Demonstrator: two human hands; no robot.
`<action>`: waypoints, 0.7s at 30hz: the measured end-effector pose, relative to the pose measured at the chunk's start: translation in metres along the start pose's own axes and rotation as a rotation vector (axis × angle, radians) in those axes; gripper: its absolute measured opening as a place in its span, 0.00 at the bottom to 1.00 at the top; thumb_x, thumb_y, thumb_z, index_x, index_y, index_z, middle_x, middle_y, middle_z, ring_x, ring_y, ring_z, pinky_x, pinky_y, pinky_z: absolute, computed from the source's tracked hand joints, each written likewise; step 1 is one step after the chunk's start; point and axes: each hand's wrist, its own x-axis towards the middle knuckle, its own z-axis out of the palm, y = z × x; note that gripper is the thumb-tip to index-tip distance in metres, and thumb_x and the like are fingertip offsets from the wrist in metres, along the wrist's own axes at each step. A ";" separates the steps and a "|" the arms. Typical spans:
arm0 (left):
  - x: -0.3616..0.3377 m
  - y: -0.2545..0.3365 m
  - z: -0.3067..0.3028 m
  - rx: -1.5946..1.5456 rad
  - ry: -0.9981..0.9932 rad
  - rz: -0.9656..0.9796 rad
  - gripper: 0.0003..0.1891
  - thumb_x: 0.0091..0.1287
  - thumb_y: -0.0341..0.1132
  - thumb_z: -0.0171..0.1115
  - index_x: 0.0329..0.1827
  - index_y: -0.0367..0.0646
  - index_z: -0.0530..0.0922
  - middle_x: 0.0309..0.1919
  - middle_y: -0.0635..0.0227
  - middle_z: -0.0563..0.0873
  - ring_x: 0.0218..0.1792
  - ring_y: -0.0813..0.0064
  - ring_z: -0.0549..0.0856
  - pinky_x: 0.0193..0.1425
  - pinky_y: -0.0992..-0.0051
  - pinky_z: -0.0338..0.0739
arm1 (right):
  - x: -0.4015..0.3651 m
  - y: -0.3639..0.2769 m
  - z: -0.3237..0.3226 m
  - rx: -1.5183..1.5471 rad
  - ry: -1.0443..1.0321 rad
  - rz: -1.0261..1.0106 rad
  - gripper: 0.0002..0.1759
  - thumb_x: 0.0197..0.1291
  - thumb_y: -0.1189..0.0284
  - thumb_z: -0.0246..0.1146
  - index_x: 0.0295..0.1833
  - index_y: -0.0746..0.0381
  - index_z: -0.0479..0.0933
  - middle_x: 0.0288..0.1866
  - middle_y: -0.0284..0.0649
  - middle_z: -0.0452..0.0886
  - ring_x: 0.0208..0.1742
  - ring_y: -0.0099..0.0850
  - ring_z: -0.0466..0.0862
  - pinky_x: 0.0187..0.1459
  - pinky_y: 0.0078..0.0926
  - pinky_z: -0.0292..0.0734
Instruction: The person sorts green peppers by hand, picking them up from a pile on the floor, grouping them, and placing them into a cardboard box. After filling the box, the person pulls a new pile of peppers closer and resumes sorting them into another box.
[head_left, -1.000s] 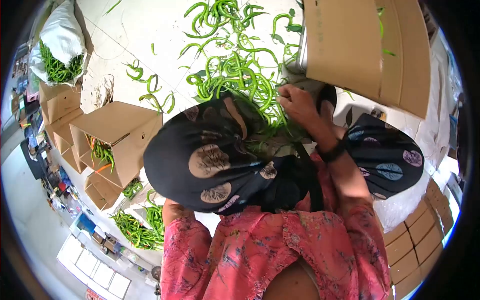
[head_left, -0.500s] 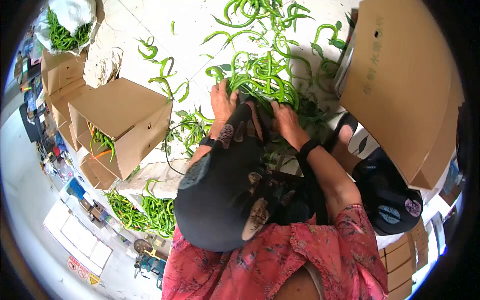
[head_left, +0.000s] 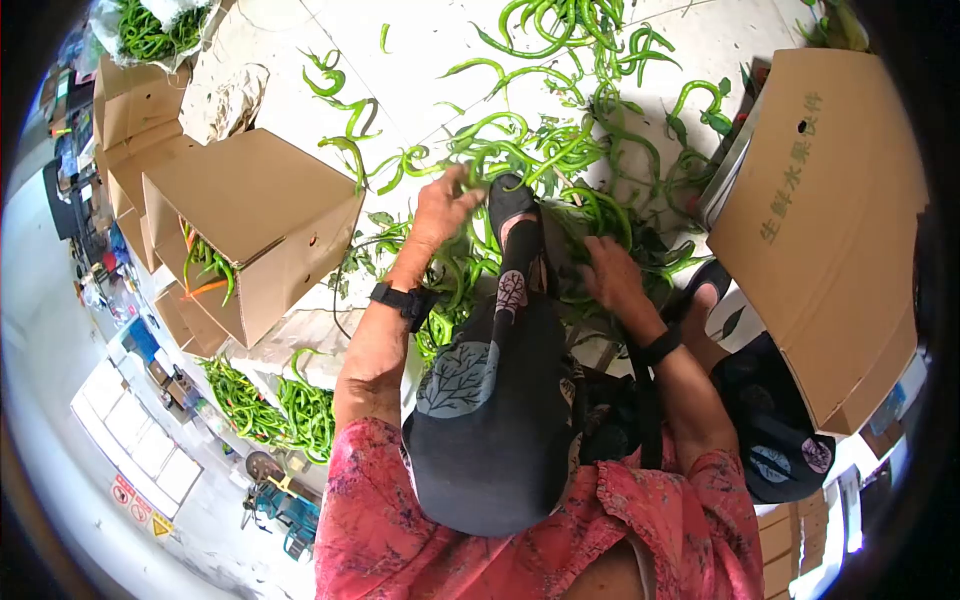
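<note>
Long green chili peppers (head_left: pixel 560 150) lie in a loose, tangled pile on the pale floor. My left hand (head_left: pixel 443 208) is over the pile's near left edge, slightly blurred, with thumb and fingers apart and no pepper visible in it. More peppers (head_left: pixel 455 275) lie below it, beside my leg. My right hand (head_left: pixel 612 272) is close to peppers and dark leaves (head_left: pixel 650 250) on the right, its fingers loosely stretched and holding nothing I can see. Between the hands, my foot in a dark shoe (head_left: pixel 512 200) reaches into the pile.
An opened cardboard box (head_left: pixel 255 195) with some peppers inside stands left. A large carton (head_left: pixel 820 220) rises at right. A white sack (head_left: pixel 165 15) of peppers is at upper left. More peppers (head_left: pixel 305 410) fill a container at lower left.
Both hands were on a bunch of peppers in front of my knee. They are now apart, the bunch is let go, and my shoe shows between them. The view has shifted slightly.
</note>
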 end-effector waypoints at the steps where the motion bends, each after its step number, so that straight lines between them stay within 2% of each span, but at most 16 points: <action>1: -0.001 0.002 -0.002 0.097 -0.179 0.025 0.24 0.61 0.39 0.71 0.58 0.39 0.78 0.47 0.49 0.86 0.48 0.64 0.86 0.53 0.67 0.79 | 0.006 -0.007 -0.003 -0.002 -0.002 -0.003 0.25 0.55 0.73 0.65 0.59 0.63 0.72 0.47 0.57 0.80 0.47 0.54 0.82 0.49 0.49 0.77; 2: -0.003 0.005 -0.004 0.193 -0.358 0.049 0.22 0.62 0.39 0.69 0.57 0.40 0.79 0.48 0.48 0.85 0.49 0.62 0.86 0.54 0.66 0.79 | 0.015 -0.015 -0.006 0.157 -0.003 -0.011 0.23 0.55 0.73 0.66 0.57 0.63 0.73 0.46 0.55 0.81 0.46 0.52 0.83 0.49 0.48 0.77; 3: -0.008 0.014 -0.006 0.190 -0.357 0.048 0.22 0.62 0.39 0.69 0.57 0.40 0.79 0.48 0.48 0.85 0.49 0.62 0.86 0.54 0.66 0.79 | 0.023 -0.022 -0.010 0.317 -0.005 -0.017 0.21 0.55 0.73 0.66 0.55 0.64 0.75 0.45 0.54 0.82 0.46 0.51 0.83 0.49 0.46 0.77; 5: -0.016 0.032 -0.009 0.502 -0.148 -0.043 0.17 0.61 0.34 0.68 0.54 0.45 0.81 0.43 0.51 0.86 0.42 0.51 0.85 0.49 0.61 0.80 | 0.033 -0.037 -0.023 0.400 -0.011 -0.010 0.18 0.55 0.72 0.65 0.52 0.65 0.76 0.44 0.54 0.83 0.45 0.51 0.83 0.49 0.44 0.77; 6: -0.012 0.031 -0.010 0.501 -0.148 -0.043 0.17 0.61 0.34 0.68 0.54 0.45 0.81 0.43 0.51 0.86 0.42 0.51 0.85 0.49 0.61 0.80 | 0.038 -0.041 -0.026 0.484 -0.014 -0.003 0.16 0.56 0.71 0.65 0.50 0.66 0.78 0.42 0.53 0.83 0.45 0.50 0.84 0.49 0.42 0.77; 8: 0.008 0.024 -0.010 0.467 0.516 0.293 0.17 0.58 0.30 0.67 0.52 0.46 0.82 0.41 0.54 0.85 0.42 0.48 0.82 0.48 0.57 0.78 | 0.047 -0.038 -0.013 0.485 0.015 0.013 0.17 0.57 0.70 0.65 0.50 0.65 0.79 0.42 0.53 0.84 0.44 0.49 0.85 0.48 0.39 0.78; 10: 0.041 0.020 -0.001 0.442 0.589 0.484 0.16 0.55 0.29 0.67 0.49 0.47 0.83 0.40 0.57 0.82 0.43 0.51 0.80 0.47 0.56 0.76 | 0.055 -0.040 -0.009 0.480 0.037 0.023 0.17 0.58 0.68 0.64 0.51 0.65 0.79 0.42 0.53 0.85 0.43 0.47 0.85 0.48 0.37 0.78; 12: 0.071 0.013 0.014 0.372 0.592 0.499 0.15 0.55 0.28 0.67 0.48 0.46 0.83 0.42 0.58 0.82 0.46 0.52 0.80 0.48 0.57 0.75 | 0.064 -0.048 -0.007 0.721 -0.091 0.140 0.20 0.61 0.63 0.63 0.52 0.66 0.80 0.43 0.49 0.86 0.42 0.39 0.86 0.48 0.32 0.79; 13: 0.084 0.010 0.020 0.401 0.550 0.458 0.16 0.56 0.28 0.67 0.49 0.46 0.82 0.43 0.57 0.82 0.46 0.52 0.79 0.48 0.57 0.75 | 0.068 -0.049 -0.004 0.716 -0.091 0.143 0.20 0.61 0.63 0.63 0.52 0.66 0.80 0.43 0.49 0.86 0.42 0.39 0.86 0.48 0.32 0.79; 14: 0.093 0.004 0.025 0.430 0.507 0.415 0.16 0.56 0.28 0.66 0.49 0.46 0.82 0.45 0.57 0.82 0.46 0.51 0.79 0.49 0.57 0.75 | 0.073 -0.048 0.003 0.877 -0.163 0.248 0.21 0.63 0.62 0.62 0.53 0.66 0.80 0.43 0.45 0.86 0.42 0.34 0.85 0.47 0.30 0.78; 15: 0.096 0.006 0.022 0.508 0.529 0.463 0.14 0.57 0.27 0.65 0.47 0.44 0.79 0.43 0.58 0.82 0.42 0.50 0.81 0.47 0.57 0.77 | 0.075 -0.050 0.005 1.039 -0.235 0.355 0.22 0.64 0.60 0.61 0.54 0.66 0.79 0.43 0.41 0.86 0.42 0.30 0.84 0.46 0.29 0.77; 16: 0.096 0.007 0.019 0.508 0.523 0.463 0.14 0.57 0.27 0.65 0.47 0.44 0.79 0.43 0.58 0.82 0.42 0.50 0.81 0.47 0.57 0.77 | 0.073 -0.049 0.003 1.041 -0.235 0.361 0.22 0.64 0.60 0.61 0.54 0.66 0.79 0.43 0.41 0.86 0.42 0.30 0.84 0.46 0.29 0.77; 18: 0.094 0.005 0.010 0.313 0.402 0.426 0.13 0.54 0.26 0.64 0.43 0.42 0.76 0.36 0.58 0.81 0.38 0.51 0.80 0.44 0.55 0.76 | 0.068 -0.050 0.002 1.222 -0.274 0.429 0.22 0.67 0.57 0.61 0.59 0.60 0.78 0.46 0.32 0.82 0.43 0.22 0.80 0.42 0.23 0.74; 19: 0.089 0.006 0.002 0.242 0.502 0.478 0.09 0.57 0.26 0.62 0.38 0.40 0.72 0.31 0.60 0.81 0.32 0.58 0.82 0.39 0.58 0.78 | 0.068 -0.046 0.006 1.223 -0.281 0.430 0.22 0.67 0.57 0.61 0.59 0.60 0.78 0.46 0.32 0.82 0.43 0.22 0.80 0.42 0.23 0.74; 20: 0.084 0.008 -0.006 0.243 0.500 0.478 0.09 0.57 0.26 0.62 0.38 0.40 0.72 0.31 0.60 0.81 0.32 0.58 0.82 0.39 0.58 0.78 | 0.067 -0.038 0.012 1.220 -0.313 0.416 0.22 0.67 0.57 0.61 0.59 0.60 0.78 0.47 0.32 0.82 0.43 0.22 0.79 0.42 0.23 0.74; 21: 0.077 0.010 -0.013 -0.197 0.497 0.316 0.08 0.59 0.27 0.61 0.40 0.39 0.73 0.32 0.60 0.82 0.32 0.62 0.83 0.38 0.62 0.78 | 0.067 -0.037 0.012 1.217 -0.344 0.405 0.22 0.67 0.57 0.61 0.59 0.59 0.78 0.47 0.31 0.82 0.43 0.22 0.79 0.42 0.23 0.74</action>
